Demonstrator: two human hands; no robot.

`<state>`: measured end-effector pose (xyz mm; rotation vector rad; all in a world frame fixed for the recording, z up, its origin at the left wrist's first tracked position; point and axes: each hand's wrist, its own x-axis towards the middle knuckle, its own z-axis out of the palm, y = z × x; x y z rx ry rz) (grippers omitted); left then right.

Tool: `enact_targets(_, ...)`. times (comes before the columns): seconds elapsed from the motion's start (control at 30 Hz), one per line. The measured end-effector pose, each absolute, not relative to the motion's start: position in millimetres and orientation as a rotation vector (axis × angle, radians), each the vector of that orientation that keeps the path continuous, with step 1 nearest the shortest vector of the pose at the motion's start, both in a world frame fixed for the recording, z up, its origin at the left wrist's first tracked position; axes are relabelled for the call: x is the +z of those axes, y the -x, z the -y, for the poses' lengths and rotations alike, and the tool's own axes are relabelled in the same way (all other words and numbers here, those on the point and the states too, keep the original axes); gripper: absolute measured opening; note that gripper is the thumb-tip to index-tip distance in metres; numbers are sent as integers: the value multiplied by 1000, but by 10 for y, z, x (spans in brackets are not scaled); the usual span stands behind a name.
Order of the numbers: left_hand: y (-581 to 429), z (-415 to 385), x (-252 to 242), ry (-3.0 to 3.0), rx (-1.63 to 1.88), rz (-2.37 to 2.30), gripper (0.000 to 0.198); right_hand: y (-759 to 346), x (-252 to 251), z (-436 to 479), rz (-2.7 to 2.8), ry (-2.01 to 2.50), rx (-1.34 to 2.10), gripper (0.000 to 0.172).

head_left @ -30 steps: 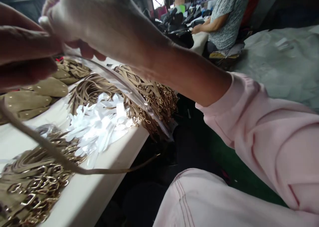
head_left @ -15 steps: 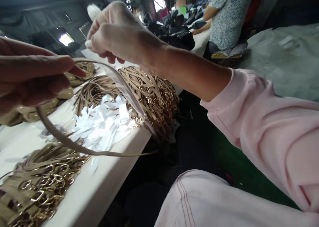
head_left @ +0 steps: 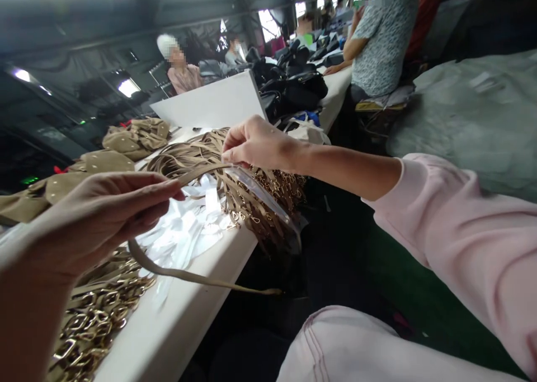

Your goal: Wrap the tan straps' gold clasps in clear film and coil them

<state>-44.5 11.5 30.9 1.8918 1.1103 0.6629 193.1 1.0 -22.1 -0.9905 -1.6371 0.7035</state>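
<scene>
- Strap [head_left: 180, 274], tan and narrow: looped below the left hand, one end hanging past the tabletop edge, upper stretch running between both hands.
- Left hand [head_left: 121, 208]: pinching strap between thumb and fingers, just above white strips.
- Buckled pile [head_left: 92, 320]: below left hand, gold buckles crowded on the tabletop [head_left: 146, 326].
- Pink trouser leg [head_left: 348, 343]: bent at lower right, beside the tabletop.
- White strips [head_left: 188, 242]: heaped loosely between buckled pile and strap bundle.
- Right hand [head_left: 264, 147]: pinching strap at the fingertips, right where clear film begins.
- Clear film [head_left: 268, 197]: trailing from right hand across strap bundle; whether wrapped around strap, hard to tell.
- Strap bundle [head_left: 193, 147]: beneath right hand, curled at left, gold clips [head_left: 285, 186] spilling over the edge.
- Tan pieces [head_left: 94, 164]: stacked beyond left hand, dotted with studs.
- White panel [head_left: 213, 99]: tilted behind strap bundle.
- Black bags [head_left: 293, 85]: piled beyond.
- Co-worker [head_left: 380, 52], patterned top: seated at right, one hand resting near bags.
- Person in white cap [head_left: 187, 77]: farther back, behind white panel.
</scene>
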Motion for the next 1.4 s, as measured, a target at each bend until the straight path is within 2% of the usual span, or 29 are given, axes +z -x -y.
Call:
enact_targets(0.1, 225, -148, 297, -1902, 567, -1150, 31, -1779, -196, 109, 1656, 922, 776, 12)
enact_targets(0.2, 69, -154, 219, -1929, 486, -1002, 28, -1798, -142, 110, 1586, 849, 828, 13)
enact_targets(0.33, 238, -123, 21, -1872, 472, -874, 34, -2112, -189, -55, 1402, 866, 789, 13)
enact_targets(0.43, 473, -142, -70, -1753, 510, -966, 32, -2303, -320, -132, 1341, 918, 745, 17)
enact_targets(0.57, 503, -194, -35, -1698, 574, -1076, 25, -2193, -486, -51, 1550, 933, 888, 15)
enact_targets(0.77, 124, -133, -82, -1949, 389, -1046, 33, -1891, -485, 81, 1553, 826, 948, 21)
enact_targets(0.9, 235, -66, -278, -1869, 472, -925, 34, -2020, -491, 22, 1393, 898, 919, 17)
enact_targets(1.03, 529, -41, -441, -1709, 522, -1006, 30, -2201, -661, -65, 1278, 1022, 865, 15)
enact_targets(1.2, 466, -61, -491, -1651, 476, -1099, 27, -2029, -854, -26, 1459, 1072, 926, 15)
enact_targets(1.4, 198, -147, -480, -1788, 482, -907, 29, -1751, -633, 73, 1521, 986, 938, 15)
